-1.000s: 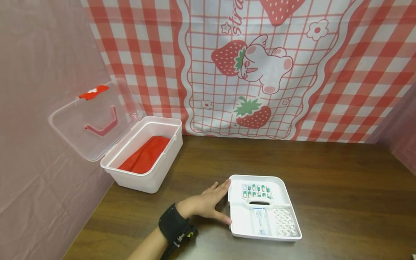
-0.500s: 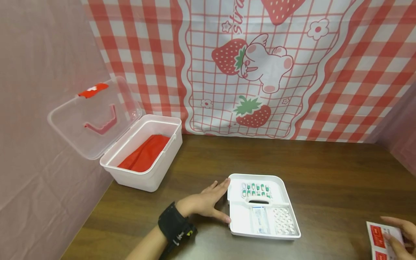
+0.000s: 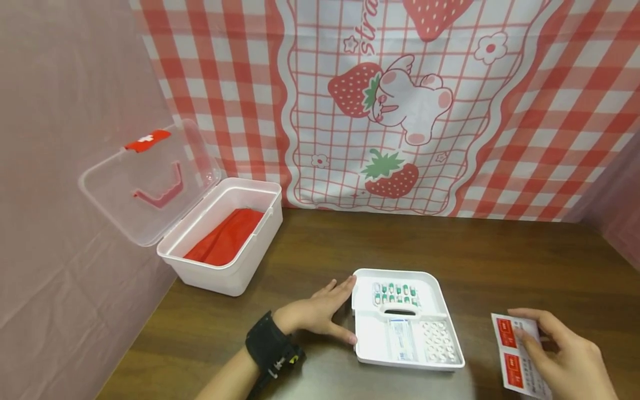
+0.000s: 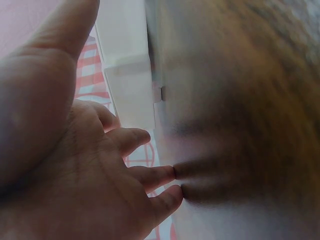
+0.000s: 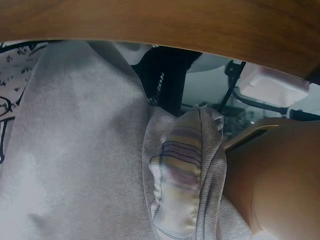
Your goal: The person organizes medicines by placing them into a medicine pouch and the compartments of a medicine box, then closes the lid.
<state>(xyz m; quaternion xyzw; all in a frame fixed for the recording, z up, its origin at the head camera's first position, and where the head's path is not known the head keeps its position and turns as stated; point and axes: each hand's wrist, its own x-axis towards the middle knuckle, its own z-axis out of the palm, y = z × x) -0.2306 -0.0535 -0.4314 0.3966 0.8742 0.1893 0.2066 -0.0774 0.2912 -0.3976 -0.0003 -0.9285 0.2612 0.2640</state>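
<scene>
At ten o'clock on the wooden table [image 3: 500,261] stands an open white box [image 3: 227,236], its clear lid [image 3: 150,183] tipped back and a red cloth [image 3: 225,238] inside. Toward six o'clock the left hand [image 3: 315,314] lies flat, fingers straight and spread, fingertips and thumb touching the left rim of the white tray [image 3: 367,333], which holds blister packs [image 3: 395,293]. At four o'clock the right hand [image 3: 565,355] pinches a white-and-red packet [image 3: 517,355] just beside the tray's right edge.
</scene>
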